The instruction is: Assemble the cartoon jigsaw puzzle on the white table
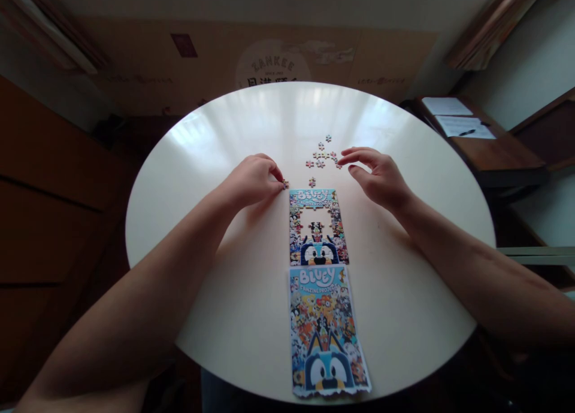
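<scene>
Between the thumb and fingers of my left hand (258, 178) is a small puzzle piece (286, 185), just left of the puzzle's top edge. My right hand (375, 172) is open, fingers apart, its fingertips beside several loose pieces (320, 163) behind the puzzle. One loose piece (312, 182) lies alone just above the top edge. The partly assembled puzzle (320, 252) has a gap in its upper middle, where the table shows. Directly below it lies a printed reference picture (330, 341) with a torn bottom edge.
Everything lies on a round white table (179, 221). At the right stands a brown wooden desk (494, 152) with papers (465, 127) and a pen (467, 132). A wall with printed lettering (272, 63) is behind the table.
</scene>
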A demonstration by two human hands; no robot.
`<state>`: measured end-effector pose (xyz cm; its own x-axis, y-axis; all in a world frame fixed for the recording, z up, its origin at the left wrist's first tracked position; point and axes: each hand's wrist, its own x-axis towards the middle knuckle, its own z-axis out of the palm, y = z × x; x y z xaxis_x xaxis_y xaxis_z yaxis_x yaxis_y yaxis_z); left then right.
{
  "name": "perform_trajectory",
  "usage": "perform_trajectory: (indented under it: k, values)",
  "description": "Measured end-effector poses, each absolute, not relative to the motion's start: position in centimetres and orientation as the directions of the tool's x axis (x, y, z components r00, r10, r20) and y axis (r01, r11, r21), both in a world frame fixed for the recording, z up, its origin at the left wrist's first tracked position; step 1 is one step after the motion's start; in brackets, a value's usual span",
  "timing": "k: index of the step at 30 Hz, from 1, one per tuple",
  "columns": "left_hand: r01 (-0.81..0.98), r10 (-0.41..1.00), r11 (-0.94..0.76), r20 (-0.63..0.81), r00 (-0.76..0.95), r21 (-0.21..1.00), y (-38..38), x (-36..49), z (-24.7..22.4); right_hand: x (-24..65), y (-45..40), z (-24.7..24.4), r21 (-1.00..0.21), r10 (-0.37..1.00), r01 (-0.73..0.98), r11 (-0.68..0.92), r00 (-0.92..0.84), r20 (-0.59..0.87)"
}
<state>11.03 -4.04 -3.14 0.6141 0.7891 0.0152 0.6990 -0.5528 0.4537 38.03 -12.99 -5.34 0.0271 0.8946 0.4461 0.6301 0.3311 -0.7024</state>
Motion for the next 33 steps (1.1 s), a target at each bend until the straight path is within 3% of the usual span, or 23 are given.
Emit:
perform_trajectory:
  k: [14,19,25,33]
  values:
    - [0.656,0.794,-0.513,0.016,0.607,0.554,-3.6,10.7,-3.8,36.0,-14.1,-5.1,-0.576,0.871,0.679,0.456,-0.206,0.447]
    - [0.634,0.828,-0.438,0.010,0.561,0.637,-4.4,10.6,-2.7,35.6,-14.2,-4.8,-0.539,0.825,0.660,0.523,-0.233,0.514]
    - [0.337,0.799,-0.142,-0.093,0.594,0.931,-6.8,11.6,-0.3,34.6,-15.0,-3.6,-0.501,0.740,0.588,0.635,-0.275,0.614]
    - [0.258,0.672,0.126,-0.274,0.688,0.958,-8.2,13.0,-0.3,33.7,-16.1,-3.3,-0.577,0.761,0.521,0.629,-0.257,0.596]
